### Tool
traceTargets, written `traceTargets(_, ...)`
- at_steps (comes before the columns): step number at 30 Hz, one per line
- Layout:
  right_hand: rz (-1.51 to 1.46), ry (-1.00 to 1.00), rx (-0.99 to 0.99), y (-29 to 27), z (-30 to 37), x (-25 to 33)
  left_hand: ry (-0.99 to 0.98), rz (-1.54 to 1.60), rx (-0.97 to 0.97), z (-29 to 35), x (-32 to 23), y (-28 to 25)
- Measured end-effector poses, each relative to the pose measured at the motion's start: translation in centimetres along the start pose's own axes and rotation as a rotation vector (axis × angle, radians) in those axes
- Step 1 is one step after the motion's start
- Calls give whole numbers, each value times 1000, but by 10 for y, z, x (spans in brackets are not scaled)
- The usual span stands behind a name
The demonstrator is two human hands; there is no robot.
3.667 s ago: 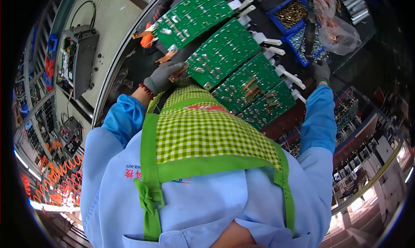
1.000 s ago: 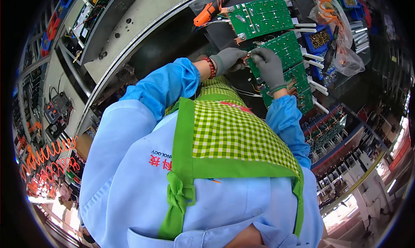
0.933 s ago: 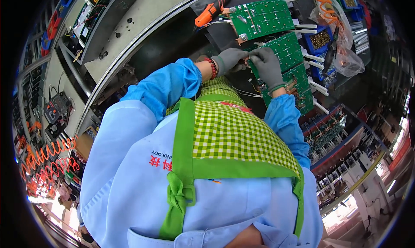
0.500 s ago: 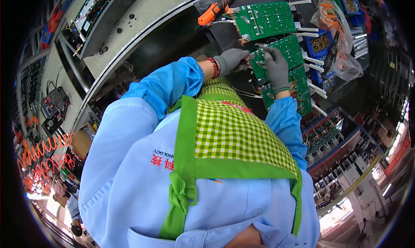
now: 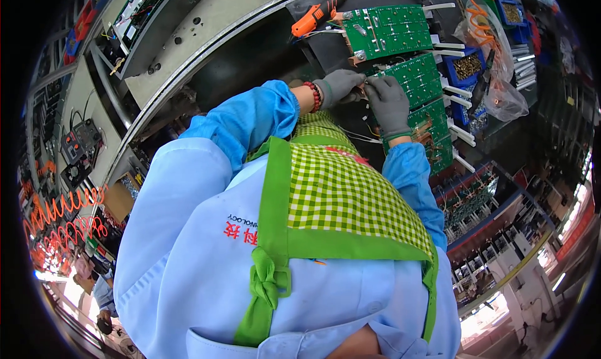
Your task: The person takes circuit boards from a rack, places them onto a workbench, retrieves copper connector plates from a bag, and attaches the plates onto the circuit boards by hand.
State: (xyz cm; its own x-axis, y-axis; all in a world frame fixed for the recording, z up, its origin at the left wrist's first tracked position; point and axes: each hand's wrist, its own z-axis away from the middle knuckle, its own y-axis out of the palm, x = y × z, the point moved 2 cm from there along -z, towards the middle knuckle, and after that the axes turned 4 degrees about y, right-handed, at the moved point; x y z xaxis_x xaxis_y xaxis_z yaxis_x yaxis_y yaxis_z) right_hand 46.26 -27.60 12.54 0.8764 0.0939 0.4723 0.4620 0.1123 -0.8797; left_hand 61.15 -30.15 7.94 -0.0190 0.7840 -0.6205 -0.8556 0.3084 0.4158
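Observation:
My left hand, in a grey glove with a red bead bracelet at the wrist, is closed at the left edge of the middle green circuit board. Beside it, my right hand, gloved in grey too, has its fingers pinched together over the same edge. The fingertips of both hands nearly meet. Whatever they hold is too small and covered to make out. A second circuit board lies farther away, with copper-coloured pieces on its left edge. Nearer me is another green board, partly behind my right hand.
An orange-and-black power screwdriver lies left of the far board. White strips stick out from the boards' right side. Beyond them stand a blue bin of brass-coloured fasteners, a clear plastic bag and an orange coiled hose.
My right hand has moved left off the middle board's face to its left edge, close to my left hand. The left hand stays nearly in place.

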Motion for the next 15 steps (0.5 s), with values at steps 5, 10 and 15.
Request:
traceTargets(5,-82,-1,-39,-13,3,6,25,-107,31,1,4,-2)
traceTargets(10,-146,187,-19,-36,3,-14,9,-114,61,6,0,-8)
traceTargets(15,27,-11,74,-24,8,-21,40,-129,105,-12,8,-10)
